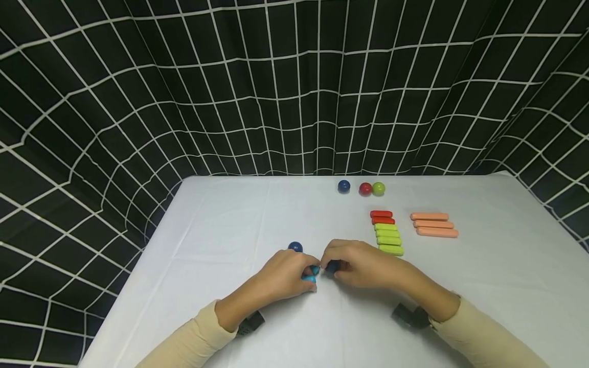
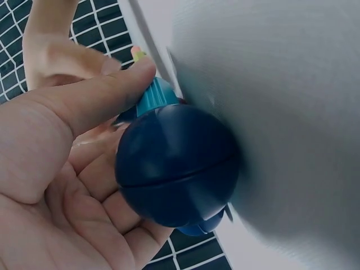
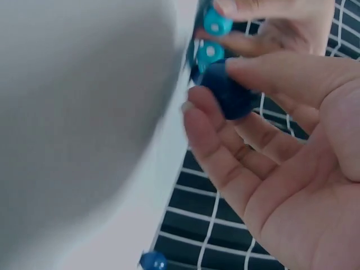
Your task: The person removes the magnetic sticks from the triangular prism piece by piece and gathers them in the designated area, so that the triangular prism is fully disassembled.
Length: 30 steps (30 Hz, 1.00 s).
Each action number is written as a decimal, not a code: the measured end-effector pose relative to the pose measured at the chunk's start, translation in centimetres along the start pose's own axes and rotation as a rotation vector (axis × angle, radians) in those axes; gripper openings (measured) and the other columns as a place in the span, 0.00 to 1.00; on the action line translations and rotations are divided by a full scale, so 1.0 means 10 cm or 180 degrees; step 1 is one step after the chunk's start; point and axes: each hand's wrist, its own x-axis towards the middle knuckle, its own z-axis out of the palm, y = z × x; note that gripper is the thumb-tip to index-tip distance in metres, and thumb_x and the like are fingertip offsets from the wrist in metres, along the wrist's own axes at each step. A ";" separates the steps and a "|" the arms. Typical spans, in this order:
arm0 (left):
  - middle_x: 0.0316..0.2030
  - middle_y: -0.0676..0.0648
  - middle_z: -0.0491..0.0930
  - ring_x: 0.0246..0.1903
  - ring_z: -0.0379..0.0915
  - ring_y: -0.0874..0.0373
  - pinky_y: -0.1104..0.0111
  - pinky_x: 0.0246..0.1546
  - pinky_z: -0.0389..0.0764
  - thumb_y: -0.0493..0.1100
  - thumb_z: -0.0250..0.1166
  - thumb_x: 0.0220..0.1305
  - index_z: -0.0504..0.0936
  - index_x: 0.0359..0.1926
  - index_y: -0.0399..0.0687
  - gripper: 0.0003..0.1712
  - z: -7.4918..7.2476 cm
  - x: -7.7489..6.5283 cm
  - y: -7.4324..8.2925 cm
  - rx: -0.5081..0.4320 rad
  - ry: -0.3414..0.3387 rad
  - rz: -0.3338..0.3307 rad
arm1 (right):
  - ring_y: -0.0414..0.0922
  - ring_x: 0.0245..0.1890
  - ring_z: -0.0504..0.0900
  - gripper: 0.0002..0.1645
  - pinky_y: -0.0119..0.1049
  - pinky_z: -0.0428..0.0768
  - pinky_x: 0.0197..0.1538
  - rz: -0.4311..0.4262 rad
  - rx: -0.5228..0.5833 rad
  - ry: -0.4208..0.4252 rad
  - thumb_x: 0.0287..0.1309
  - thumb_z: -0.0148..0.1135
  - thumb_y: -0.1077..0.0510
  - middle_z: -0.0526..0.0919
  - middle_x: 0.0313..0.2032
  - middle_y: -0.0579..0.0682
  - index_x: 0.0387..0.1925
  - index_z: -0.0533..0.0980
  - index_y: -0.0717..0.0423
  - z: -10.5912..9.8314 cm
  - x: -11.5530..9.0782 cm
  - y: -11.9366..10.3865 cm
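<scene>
My left hand point(image 1: 287, 273) grips short turquoise sticks low over the white table. Their round ends, each with a pale dot, face the other hand; I see an upper stick point(image 3: 216, 22) and a lower stick point(image 3: 209, 52). In the left wrist view the thumb presses a ridged turquoise stick point(image 2: 154, 97), and a large dark blue ball point(image 2: 177, 163) sits at its near end, beside the palm. My right hand point(image 1: 368, 263) pinches another dark blue ball point(image 3: 228, 90) between thumb and fingers, close to the stick ends. Just beyond the left hand lies a dark blue ball point(image 1: 295, 247).
At the back of the table point(image 1: 221, 214) are a dark blue ball point(image 1: 344, 186), a red ball point(image 1: 365, 189) and a lime ball point(image 1: 379, 188). Red sticks point(image 1: 382, 214), lime sticks point(image 1: 388, 240) and orange sticks point(image 1: 434, 224) lie in rows at right. A black gridded curtain point(image 1: 294, 102) surrounds the table.
</scene>
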 end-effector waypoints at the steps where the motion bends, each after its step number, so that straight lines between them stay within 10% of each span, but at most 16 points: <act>1: 0.16 0.64 0.68 0.17 0.58 0.72 0.77 0.21 0.61 0.46 0.80 0.52 0.85 0.35 0.48 0.13 0.00 0.00 0.00 -0.0002 -0.0010 0.0003 | 0.40 0.37 0.79 0.17 0.34 0.80 0.42 0.0035 0.0001 0.0042 0.53 0.72 0.69 0.80 0.41 0.39 0.43 0.82 0.49 -0.03 0.00 0.02; 14: 0.10 0.64 0.56 0.15 0.50 0.71 0.74 0.21 0.52 0.45 0.80 0.51 0.69 0.21 0.47 0.24 0.03 0.01 -0.01 -0.0027 -0.0015 0.0023 | 0.44 0.33 0.80 0.18 0.36 0.80 0.36 0.0379 -0.0228 0.0316 0.56 0.71 0.67 0.84 0.37 0.49 0.48 0.77 0.60 -0.56 0.35 0.34; 30: 0.10 0.64 0.52 0.14 0.47 0.72 0.75 0.20 0.51 0.44 0.80 0.51 0.65 0.20 0.46 0.28 0.01 0.01 0.01 -0.0075 -0.0022 0.0032 | 0.53 0.46 0.81 0.21 0.48 0.80 0.53 0.0689 -0.0508 0.0301 0.55 0.69 0.73 0.82 0.48 0.59 0.52 0.77 0.67 -0.80 0.78 0.73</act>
